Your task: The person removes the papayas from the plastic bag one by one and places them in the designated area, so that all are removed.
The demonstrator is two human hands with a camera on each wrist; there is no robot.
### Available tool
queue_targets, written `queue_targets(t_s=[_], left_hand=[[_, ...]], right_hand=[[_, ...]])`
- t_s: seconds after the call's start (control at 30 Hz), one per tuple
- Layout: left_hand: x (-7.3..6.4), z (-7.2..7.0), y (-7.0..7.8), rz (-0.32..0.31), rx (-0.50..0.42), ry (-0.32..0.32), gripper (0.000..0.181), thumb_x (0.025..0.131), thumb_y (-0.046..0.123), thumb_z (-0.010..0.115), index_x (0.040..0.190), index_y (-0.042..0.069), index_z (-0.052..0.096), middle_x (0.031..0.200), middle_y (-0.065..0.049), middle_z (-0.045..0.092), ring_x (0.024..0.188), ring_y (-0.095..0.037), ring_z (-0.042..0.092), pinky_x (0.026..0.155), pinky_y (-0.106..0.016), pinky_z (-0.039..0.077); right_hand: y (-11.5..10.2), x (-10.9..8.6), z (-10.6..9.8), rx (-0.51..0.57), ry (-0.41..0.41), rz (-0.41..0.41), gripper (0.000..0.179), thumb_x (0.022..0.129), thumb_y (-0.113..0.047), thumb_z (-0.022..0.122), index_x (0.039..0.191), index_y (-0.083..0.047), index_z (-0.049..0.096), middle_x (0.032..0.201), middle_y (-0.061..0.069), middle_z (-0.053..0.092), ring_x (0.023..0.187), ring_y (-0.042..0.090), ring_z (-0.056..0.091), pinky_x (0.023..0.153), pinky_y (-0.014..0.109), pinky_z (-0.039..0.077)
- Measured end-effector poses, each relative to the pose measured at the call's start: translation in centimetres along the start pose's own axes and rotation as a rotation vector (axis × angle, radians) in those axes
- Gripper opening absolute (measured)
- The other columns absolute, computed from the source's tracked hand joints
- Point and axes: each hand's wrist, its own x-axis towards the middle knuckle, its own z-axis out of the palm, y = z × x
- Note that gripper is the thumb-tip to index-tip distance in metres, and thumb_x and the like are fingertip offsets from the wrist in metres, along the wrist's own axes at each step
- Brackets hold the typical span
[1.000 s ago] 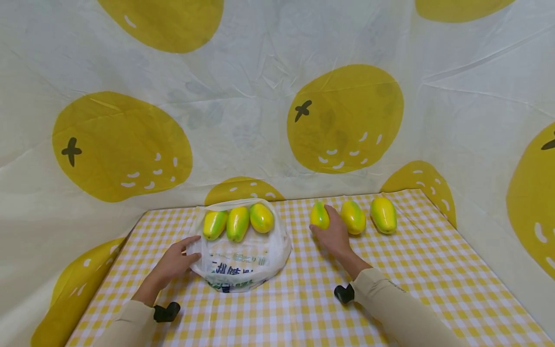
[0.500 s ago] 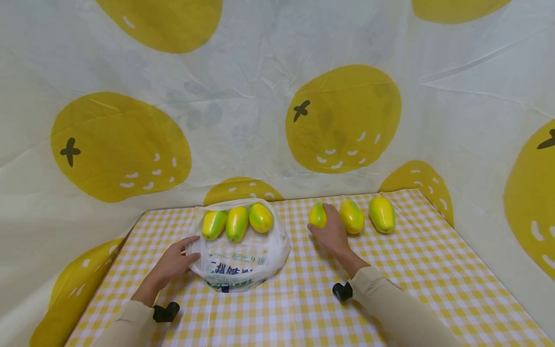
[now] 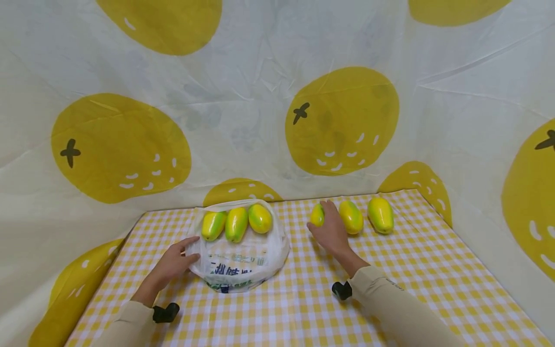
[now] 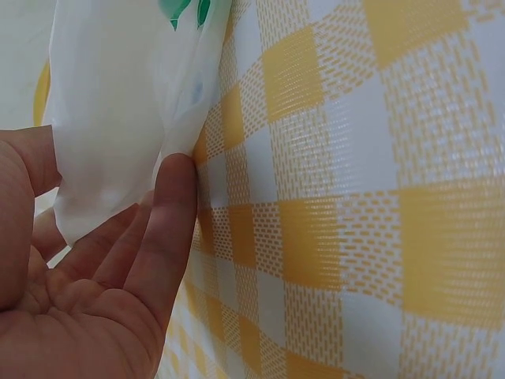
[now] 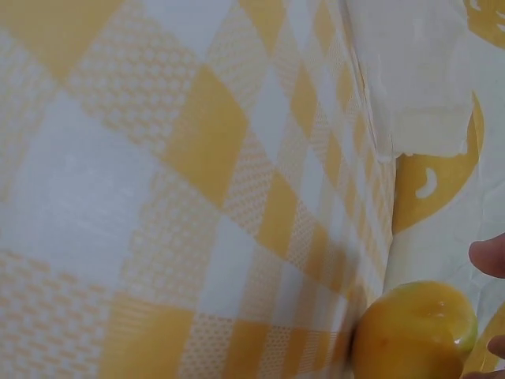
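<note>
My left hand [image 3: 173, 262] is at the left edge of a white plastic bag [image 3: 277, 250] that lies with its mouth spread. In the left wrist view the bag's rim [image 4: 110, 118] hangs between the thumb and the straight fingers [image 4: 166, 221]. Three yellow-green papayas [image 3: 236, 224] lie in the bag. My right hand [image 3: 331, 231] is over the leftmost papaya [image 3: 317, 216] of three on the table, partly hiding it. In the right wrist view, the thumb [image 5: 491, 257] stands apart from that papaya [image 5: 414, 332]; the other fingers are mostly out of frame.
Two more papayas, a middle one [image 3: 351, 218] and a right one [image 3: 380, 215], sit right of my right hand. A yellow-and-white checked cloth [image 3: 277, 318] covers the table. Behind it hangs a pale curtain [image 3: 243, 130] printed with large yellow fruits.
My right hand has shifted slightly over the leftmost papaya and hides more of it. My left hand stays at the bag's edge. The head view has moved a little.
</note>
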Motion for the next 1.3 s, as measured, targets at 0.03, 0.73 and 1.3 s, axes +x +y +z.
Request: queue_targets(t_s=[0.03, 0.73, 1.3], left_hand=[[0.0, 0.0, 0.0, -0.002, 0.001, 0.000, 0.063, 0.103, 0.019, 0.061, 0.160, 0.006, 0.038, 0.154, -0.028, 0.049, 0.115, -0.028, 0.063, 0.079, -0.032, 0.057], [0.0, 0.2, -0.1, 0.019, -0.006, 0.011, 0.062, 0.103, 0.017, 0.061, 0.159, 0.005, 0.040, 0.155, -0.028, 0.049, 0.120, -0.031, 0.063, 0.079, -0.032, 0.057], [0.3, 0.3, -0.4, 0.024, 0.002, 0.025, 0.062, 0.102, 0.018, 0.062, 0.159, 0.004, 0.040, 0.152, -0.027, 0.051, 0.114, -0.027, 0.063, 0.075, -0.032, 0.054]], right_hand=[[-0.1, 0.0, 0.0, -0.004, 0.004, -0.004, 0.080, 0.095, -0.023, 0.070, 0.161, 0.001, 0.031, 0.172, 0.024, 0.020, 0.158, 0.042, 0.024, 0.125, 0.059, 0.027], [-3.6, 0.7, 2.0, 0.075, 0.003, -0.057, 0.073, 0.096, -0.027, 0.072, 0.158, -0.006, 0.040, 0.172, 0.017, 0.025, 0.157, 0.041, 0.029, 0.123, 0.062, 0.031], [-6.2, 0.9, 5.2, 0.156, -0.054, -0.073, 0.073, 0.096, -0.027, 0.074, 0.158, -0.010, 0.041, 0.169, 0.013, 0.034, 0.155, 0.038, 0.035, 0.121, 0.058, 0.036]])
